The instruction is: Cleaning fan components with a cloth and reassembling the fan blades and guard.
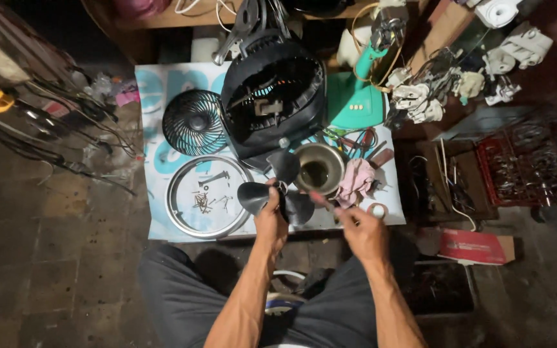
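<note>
My left hand (271,219) grips a black three-bladed fan propeller (281,188) by its hub and holds it above the printed sheet. My right hand (363,233) is closed on a thin tool with a reddish tip (320,198), which points at the propeller's hub. Just beyond the blades stands a metal bowl (318,169) with dark liquid in it. A pink rag (356,182) lies right of the bowl.
A black fan housing (272,100) and a round black grille (193,121) lie on the printed sheet (156,193). A metal ring tray (206,196) holds several screws. A teal fan base (353,102), white motor parts (420,96), a red crate (523,167) and a red box (475,246) sit on the right.
</note>
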